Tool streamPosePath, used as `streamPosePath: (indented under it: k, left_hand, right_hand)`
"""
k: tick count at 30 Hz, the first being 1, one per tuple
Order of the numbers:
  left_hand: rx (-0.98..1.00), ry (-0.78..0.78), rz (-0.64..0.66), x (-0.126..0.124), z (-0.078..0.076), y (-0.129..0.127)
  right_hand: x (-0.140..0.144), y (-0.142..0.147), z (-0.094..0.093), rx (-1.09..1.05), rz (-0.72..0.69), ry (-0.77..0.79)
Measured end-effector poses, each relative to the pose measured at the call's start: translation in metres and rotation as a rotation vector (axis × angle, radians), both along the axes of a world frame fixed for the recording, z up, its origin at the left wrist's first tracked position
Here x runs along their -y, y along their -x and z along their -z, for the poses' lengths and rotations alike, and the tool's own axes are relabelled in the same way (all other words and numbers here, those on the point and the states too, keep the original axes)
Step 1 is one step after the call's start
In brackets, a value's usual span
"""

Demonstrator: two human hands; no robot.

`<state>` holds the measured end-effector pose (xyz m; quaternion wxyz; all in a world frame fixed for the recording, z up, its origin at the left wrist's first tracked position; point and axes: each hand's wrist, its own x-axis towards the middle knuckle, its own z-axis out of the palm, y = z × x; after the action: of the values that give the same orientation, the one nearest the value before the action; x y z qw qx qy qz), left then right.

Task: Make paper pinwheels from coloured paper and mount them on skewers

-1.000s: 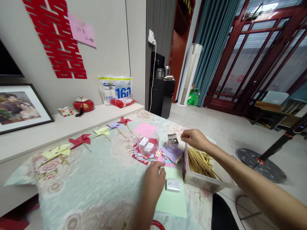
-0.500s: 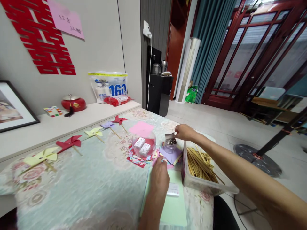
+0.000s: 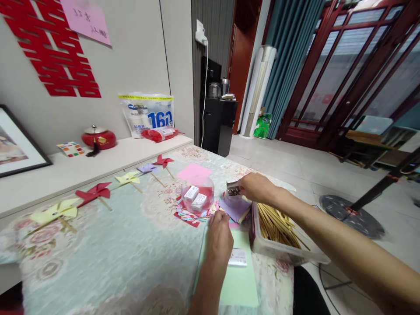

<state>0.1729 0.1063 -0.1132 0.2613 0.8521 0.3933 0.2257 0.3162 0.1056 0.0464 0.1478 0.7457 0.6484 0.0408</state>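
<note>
My right hand [image 3: 257,186] has its fingers bent together over the right side of a small open box of metal pins [image 3: 233,191]; the fingertips are partly hidden there. That box stands in a clear round tub on purple paper squares [image 3: 235,209]. My left hand [image 3: 220,232] is closed in a pinch at the top of a light green sheet stack [image 3: 241,286], beside cut paper strips [image 3: 190,217]; what it pinches, if anything, is too small to make out. A white small box [image 3: 238,257] lies on the green sheets by my left wrist.
A plastic bin [image 3: 278,253] of wooden sticks [image 3: 278,223] stands at the right. A clear round container [image 3: 205,203] holds two white boxes. Several finished paper pinwheels [image 3: 93,194] line the table's far left side. Pink paper [image 3: 194,172] lies behind the container.
My right hand has moved left and slightly down, its fingers now over the pin box. My left fingers have drawn closer together near the strips. The view has shifted slightly.
</note>
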Motion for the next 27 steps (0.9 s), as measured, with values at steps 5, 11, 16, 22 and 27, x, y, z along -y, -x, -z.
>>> streamPosePath:
  k: [5,11,16,22,27]
  left_hand:
    - [-0.004,0.011,0.037,0.001,-0.001,0.000]
    - [-0.038,0.026,0.081,0.001,-0.009,0.002]
    - [-0.127,0.006,0.150,0.002,-0.015,0.005]
    - [-0.224,-0.049,0.159,0.004,-0.015,0.004]
    - [-0.214,-0.056,0.172,0.003,-0.012,0.004]
  right_hand:
    - [-0.004,0.004,0.019,-0.039,-0.115,0.028]
    - [-0.010,-0.001,0.034,-0.054,-0.113,0.003]
    - [-0.012,-0.005,0.039,-0.084,-0.100,-0.009]
    - [0.005,-0.002,0.011,-0.124,-0.096,-0.044]
    - [0.090,0.013,-0.009,-0.177,-0.109,-0.032]
